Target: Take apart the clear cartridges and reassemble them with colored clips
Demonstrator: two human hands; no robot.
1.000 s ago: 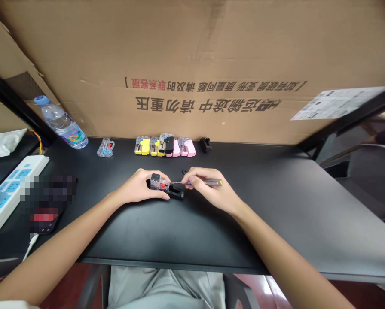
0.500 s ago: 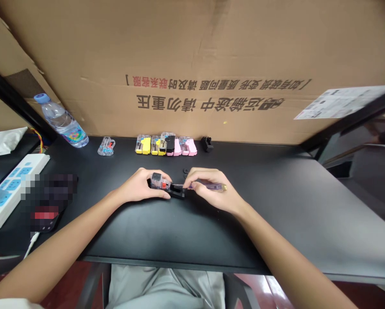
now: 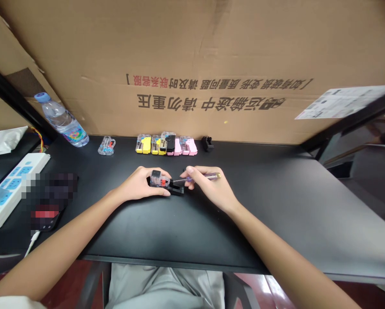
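Left hand point(image 3: 139, 184) gripping clear ink cartridge point(image 3: 157, 179) and black holder point(image 3: 176, 189) firm against bench point(image 3: 260, 223); right hand point(image 3: 210, 186) pinching purple screwdriver point(image 3: 203, 176), tip best steadied at holder

This looks like a small office or workroom set up as a makeshift assembly bench: a black desk point(image 3: 270, 214) has a row of printer ink cartridges point(image 3: 164, 145) along its back edge, a plastic water bottle point(image 3: 62, 121) near its back left corner, a white power strip point(image 3: 18, 189) beside its left edge, and a printed cardboard sheet point(image 3: 212, 47) standing behind it
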